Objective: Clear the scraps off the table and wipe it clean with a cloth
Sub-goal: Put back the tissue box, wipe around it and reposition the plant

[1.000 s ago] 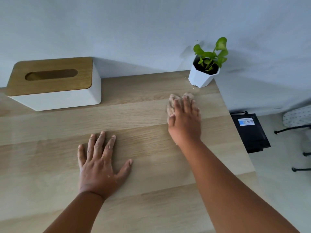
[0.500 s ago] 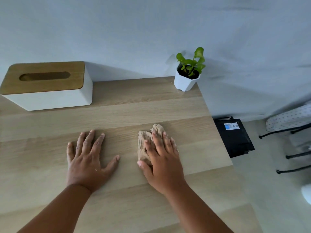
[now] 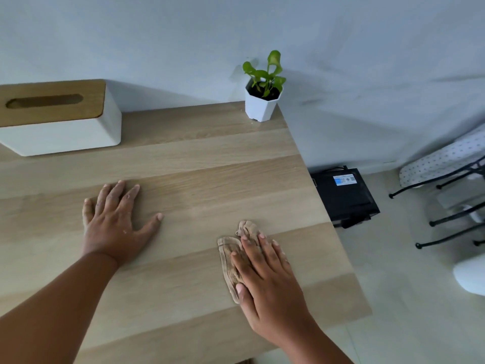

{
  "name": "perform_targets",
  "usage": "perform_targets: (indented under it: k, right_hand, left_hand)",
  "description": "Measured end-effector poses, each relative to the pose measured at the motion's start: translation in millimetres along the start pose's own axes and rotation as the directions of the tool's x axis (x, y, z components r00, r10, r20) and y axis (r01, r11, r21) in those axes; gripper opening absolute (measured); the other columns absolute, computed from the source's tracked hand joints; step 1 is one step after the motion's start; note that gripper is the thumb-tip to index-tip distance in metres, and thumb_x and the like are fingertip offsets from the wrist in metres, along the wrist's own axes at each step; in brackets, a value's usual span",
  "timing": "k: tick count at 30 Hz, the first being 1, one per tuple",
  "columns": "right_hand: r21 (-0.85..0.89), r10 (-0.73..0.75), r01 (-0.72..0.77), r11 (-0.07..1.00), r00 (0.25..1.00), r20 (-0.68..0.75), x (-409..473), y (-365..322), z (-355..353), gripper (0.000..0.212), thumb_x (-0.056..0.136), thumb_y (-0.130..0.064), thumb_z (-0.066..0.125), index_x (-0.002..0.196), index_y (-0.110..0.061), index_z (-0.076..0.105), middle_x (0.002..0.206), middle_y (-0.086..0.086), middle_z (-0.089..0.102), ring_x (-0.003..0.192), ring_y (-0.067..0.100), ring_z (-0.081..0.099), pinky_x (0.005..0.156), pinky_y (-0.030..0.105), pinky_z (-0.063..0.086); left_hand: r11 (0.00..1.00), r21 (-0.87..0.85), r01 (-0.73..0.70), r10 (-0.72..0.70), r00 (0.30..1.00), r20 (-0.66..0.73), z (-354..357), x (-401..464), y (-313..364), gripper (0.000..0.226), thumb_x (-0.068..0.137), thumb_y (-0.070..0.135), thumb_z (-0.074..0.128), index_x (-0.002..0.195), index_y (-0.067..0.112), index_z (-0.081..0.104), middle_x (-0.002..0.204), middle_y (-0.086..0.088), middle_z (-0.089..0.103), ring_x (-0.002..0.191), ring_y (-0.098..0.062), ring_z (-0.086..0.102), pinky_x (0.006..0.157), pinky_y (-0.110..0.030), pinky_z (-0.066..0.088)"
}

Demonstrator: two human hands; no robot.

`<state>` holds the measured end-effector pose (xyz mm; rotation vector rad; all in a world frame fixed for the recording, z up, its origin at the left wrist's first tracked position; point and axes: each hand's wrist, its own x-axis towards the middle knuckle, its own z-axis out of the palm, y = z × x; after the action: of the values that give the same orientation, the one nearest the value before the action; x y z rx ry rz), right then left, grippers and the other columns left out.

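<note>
A crumpled beige cloth (image 3: 231, 254) lies on the light wooden table (image 3: 199, 179), near its right edge. My right hand (image 3: 270, 282) presses flat on the cloth with straight fingers and covers most of it. My left hand (image 3: 115, 224) rests palm down on the bare wood to the left, fingers spread, holding nothing. No scraps show on the tabletop.
A white tissue box (image 3: 60, 122) with a wooden lid stands at the back left. A small potted plant (image 3: 262, 98) sits at the back right corner. Right of the table, on the floor, are a black box (image 3: 343, 195) and black metal legs (image 3: 446, 219).
My right hand has drawn the cloth from near the plant back towards me along the right side of the table. The left hand has stayed flat in place.
</note>
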<state>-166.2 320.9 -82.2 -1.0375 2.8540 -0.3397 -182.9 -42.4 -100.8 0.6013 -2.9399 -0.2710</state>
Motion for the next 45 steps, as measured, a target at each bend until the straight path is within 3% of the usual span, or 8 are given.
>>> perform_targets:
  k: [6,11,17,27,33,36,40,45]
  right_hand:
    - [0.009,0.003,-0.002,1.000,1.000,-0.011,-30,35,-7,0.060,0.095,-0.035,0.050,0.153,-0.026,0.041,0.171,-0.002,0.014,0.158,0.027,0.012,0.123,0.053,0.026]
    - [-0.015,0.052,-0.052,0.999,0.998,-0.018,-47,64,-14,0.059,0.097,-0.032,0.045,0.155,-0.027,0.038,0.172,-0.005,0.010,0.159,0.024,0.010,0.125,0.049,0.023]
    - [-0.009,0.165,-0.165,0.986,0.986,-0.030,-61,89,-26,0.060,0.096,-0.031,0.043,0.155,-0.022,0.042,0.171,-0.004,0.016,0.158,0.024,0.012,0.120,0.055,0.032]
    - [0.023,0.173,-0.172,0.985,0.981,-0.085,-62,94,-25,0.062,0.094,-0.031,0.044,0.156,-0.022,0.041,0.170,-0.003,0.019,0.158,0.025,0.016,0.119,0.058,0.033]
    - [0.074,0.212,-0.206,0.976,0.973,-0.089,-58,90,-28,0.062,0.090,-0.033,0.047,0.150,-0.020,0.051,0.168,-0.004,0.028,0.156,0.024,0.021,0.119,0.058,0.033]
    - [0.118,0.246,-0.233,0.965,0.963,-0.110,-54,85,-31,0.058,0.090,-0.038,0.047,0.143,-0.018,0.059,0.162,-0.001,0.038,0.153,0.026,0.030,0.116,0.060,0.037]
    - [0.180,0.323,-0.297,0.938,0.936,-0.140,-43,79,-40,0.053,0.095,-0.053,0.043,0.132,-0.024,0.067,0.151,-0.005,0.052,0.146,0.023,0.040,0.116,0.050,0.035]
    - [0.338,0.483,-0.399,0.852,0.848,-0.219,-11,73,-52,0.040,0.089,-0.055,0.051,0.113,-0.029,0.071,0.122,-0.013,0.060,0.118,0.014,0.048,0.100,0.045,0.044]
  left_hand:
    - [1.000,0.000,-0.012,0.012,1.000,0.004,-1,0,0,0.093,0.081,0.090,0.031,0.150,0.028,0.038,0.164,-0.002,0.028,0.155,-0.020,0.013,0.124,-0.048,0.004]
    - [1.000,-0.008,-0.009,0.009,1.000,0.003,-7,-1,6,0.092,0.080,0.088,0.034,0.148,0.027,0.043,0.162,-0.005,0.033,0.154,-0.022,0.016,0.124,-0.051,0.009]
    - [1.000,-0.009,-0.001,0.001,1.000,0.009,-9,-3,8,0.094,0.080,0.088,0.032,0.150,0.027,0.042,0.163,-0.004,0.031,0.155,-0.021,0.014,0.125,-0.050,0.007]
    - [1.000,-0.006,-0.011,0.011,1.000,0.006,-8,-2,5,0.093,0.081,0.089,0.030,0.151,0.029,0.040,0.165,-0.002,0.028,0.156,-0.019,0.012,0.126,-0.050,0.006]
    - [1.000,-0.017,-0.005,0.005,1.000,-0.006,-9,-2,9,0.091,0.080,0.086,0.035,0.149,0.027,0.044,0.163,-0.002,0.031,0.155,-0.020,0.014,0.126,-0.052,0.009]
    - [1.000,-0.019,-0.010,0.009,1.000,-0.008,-8,-2,7,0.092,0.081,0.086,0.034,0.149,0.027,0.043,0.163,-0.002,0.030,0.155,-0.019,0.014,0.126,-0.052,0.010]
    - [1.000,-0.021,-0.001,0.001,1.000,-0.007,-7,-2,5,0.092,0.081,0.088,0.034,0.150,0.029,0.042,0.164,0.000,0.028,0.156,-0.018,0.012,0.126,-0.052,0.009]
    - [1.000,-0.018,0.000,0.000,1.000,-0.008,-6,-3,5,0.092,0.081,0.089,0.033,0.151,0.030,0.041,0.165,0.001,0.028,0.156,-0.018,0.010,0.126,-0.052,0.010]
